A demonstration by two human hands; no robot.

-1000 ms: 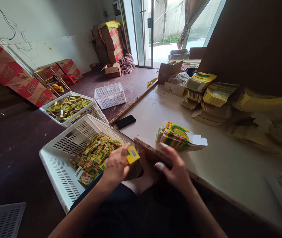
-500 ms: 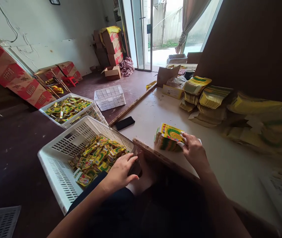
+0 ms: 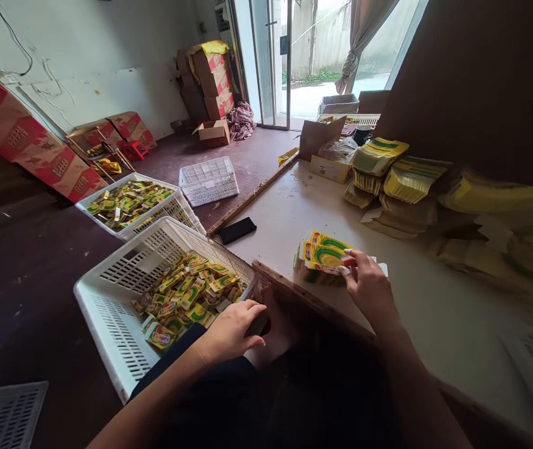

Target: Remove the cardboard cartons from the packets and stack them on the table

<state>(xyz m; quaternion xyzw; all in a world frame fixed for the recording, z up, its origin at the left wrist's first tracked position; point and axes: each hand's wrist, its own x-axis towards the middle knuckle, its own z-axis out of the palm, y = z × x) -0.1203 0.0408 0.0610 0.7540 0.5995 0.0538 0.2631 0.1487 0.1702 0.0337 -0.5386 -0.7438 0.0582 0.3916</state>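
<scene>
A stack of flat yellow-and-green printed cartons (image 3: 306, 271) lies on the white tabletop near its front edge. My right hand (image 3: 367, 280) pinches the right end of the top carton (image 3: 325, 254), which sits slightly askew on the pile. White flaps stick out beside the fingers. My left hand (image 3: 233, 330) holds nothing, its fingers apart, over my lap by the right corner of a white plastic crate (image 3: 102, 284). Small yellow-and-green folded packets (image 3: 191, 290) lie in a heap inside that crate.
More carton stacks (image 3: 379, 156) stand along the table's right side. A black phone (image 3: 237, 231) lies at the left edge, by the wooden rim (image 3: 289, 287). Beyond the near crate are another filled crate (image 3: 130, 202) and a white crate (image 3: 209, 181) on the floor.
The top carton has shifted toward me, showing another printed carton behind it. My right hand keeps its place at the stack's right end; my left hand has dropped slightly.
</scene>
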